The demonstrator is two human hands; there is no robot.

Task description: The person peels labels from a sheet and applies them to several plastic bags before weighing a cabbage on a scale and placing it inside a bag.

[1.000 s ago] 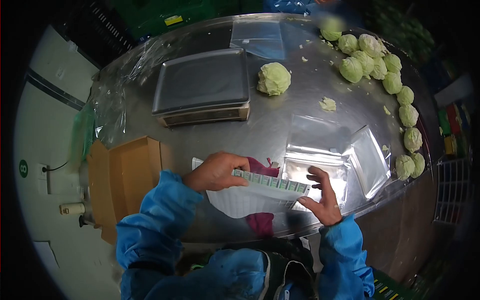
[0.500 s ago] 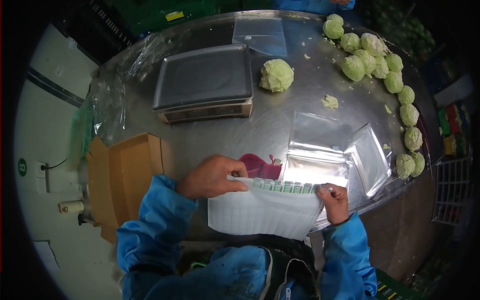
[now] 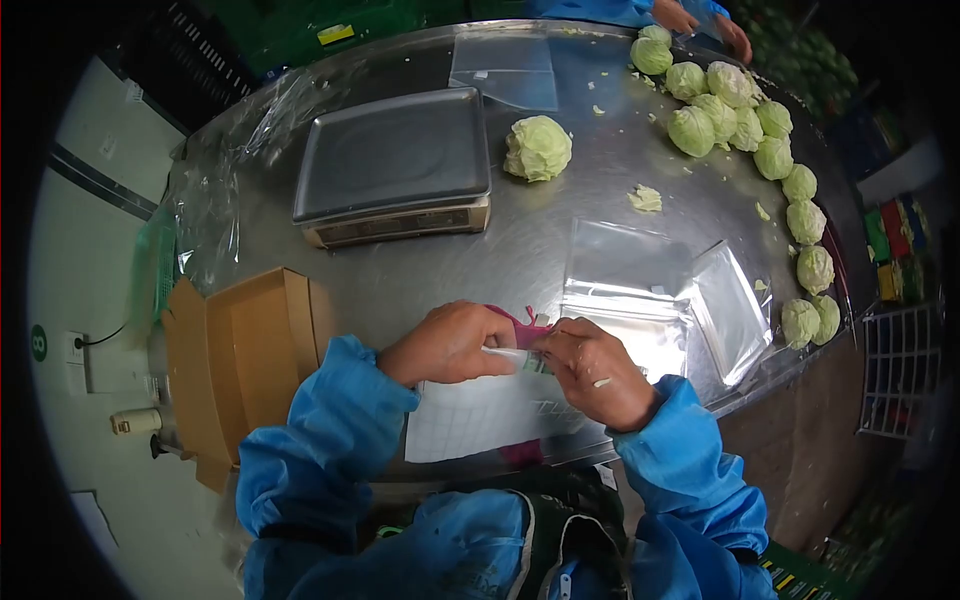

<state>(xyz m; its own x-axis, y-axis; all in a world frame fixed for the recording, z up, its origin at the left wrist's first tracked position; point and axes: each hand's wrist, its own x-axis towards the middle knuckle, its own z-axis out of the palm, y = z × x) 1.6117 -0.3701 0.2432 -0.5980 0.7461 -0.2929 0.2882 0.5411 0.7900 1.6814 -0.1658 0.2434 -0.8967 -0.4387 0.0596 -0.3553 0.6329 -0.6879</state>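
In the head view, a white sheet of labels hangs over the table's near edge, a few small green printed labels showing along its top. My left hand is closed on the sheet's upper edge, thumb in front. Close beside it, my right hand pinches at the same top edge; its fingertips are partly hidden. A small pale scrap sticks to the back of that hand. Behind both hands lies a dark pink cloth-like item, largely covered by them.
A scale stands at the back left, with one cabbage right of it. More cabbages line the right edge. Clear plastic bags lie right of my hands, an open cardboard box left. Another person's hands show at the far edge.
My right hand has moved left from the sheet's right corner to beside my left hand, and now covers part of the label row. The other person's hands have come further into view.
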